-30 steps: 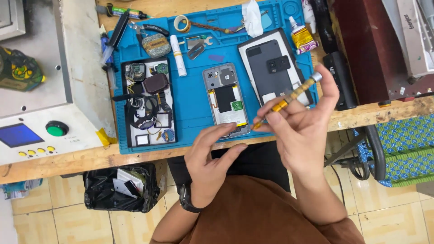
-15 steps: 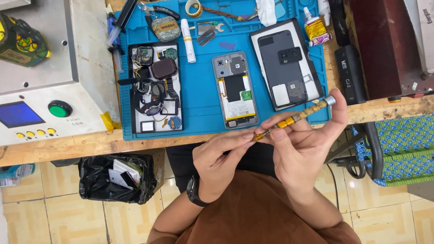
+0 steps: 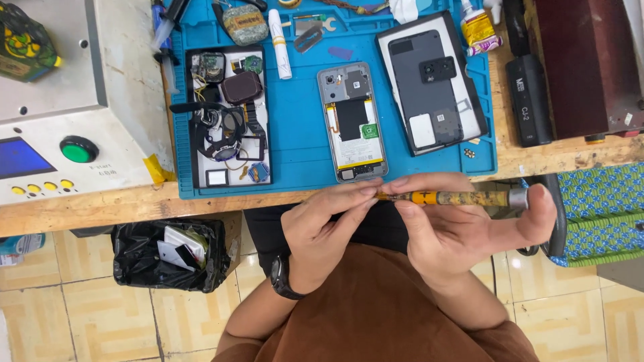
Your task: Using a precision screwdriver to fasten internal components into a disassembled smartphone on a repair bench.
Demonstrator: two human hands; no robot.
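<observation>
Below the blue rubber work mat's (image 3: 302, 127) lower edge, frame centre, right hand (image 3: 463, 231) grips the yellow precision screwdriver (image 3: 456, 198); left hand (image 3: 322, 231) pinches its tip.

The person wears a brown short-sleeved shirt (image 3: 376, 315) and dark trousers (image 3: 268, 228), seen just above the shirt's edge. A black watch (image 3: 285, 287) circles the wrist of the left hand (image 3: 322, 228). The right hand (image 3: 456, 228) is bare, with no ring or band showing.

A wooden workbench (image 3: 100, 204) crosses the upper frame above a beige tiled floor (image 3: 74, 315); a black rubbish bag (image 3: 134, 258) sits lower left.
</observation>
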